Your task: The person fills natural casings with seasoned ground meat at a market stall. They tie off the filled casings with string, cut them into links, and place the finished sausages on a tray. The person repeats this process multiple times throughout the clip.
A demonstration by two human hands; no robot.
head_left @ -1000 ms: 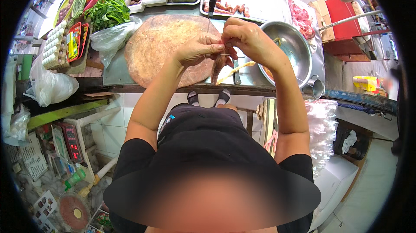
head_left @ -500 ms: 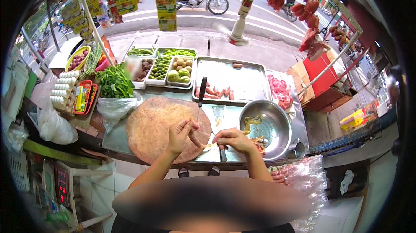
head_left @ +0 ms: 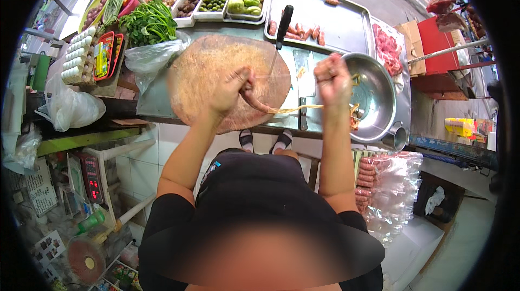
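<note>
My left hand [head_left: 233, 92] is closed above the near part of the round wooden chopping board [head_left: 200, 74], gripping a raw sausage [head_left: 253, 100] that dangles from it. From the sausage's lower end a pale length of casing [head_left: 295, 109] stretches right, past a dark-handled knife [head_left: 303, 115], to my right forearm. My right hand [head_left: 332, 79] is a raised fist beside the steel bowl [head_left: 391, 90], slightly blurred. A thin string [head_left: 287, 76] runs taut between both hands. Another black-handled knife [head_left: 284, 24] stands upright at the board's right side.
Behind the board, a metal tray [head_left: 346, 19] holds several short sausages, beside raw meat [head_left: 387, 44]. A steel cup [head_left: 397, 135] stands near the bowl. Vegetable trays [head_left: 233, 16], leafy greens [head_left: 150, 22] and eggs [head_left: 78, 55] line the left and back. Packed sausages [head_left: 374, 177] lie lower right.
My hands have moved apart, the right one rising into a fist, and the string and casing are stretched out between them. The view has tilted down, showing more of my body.
</note>
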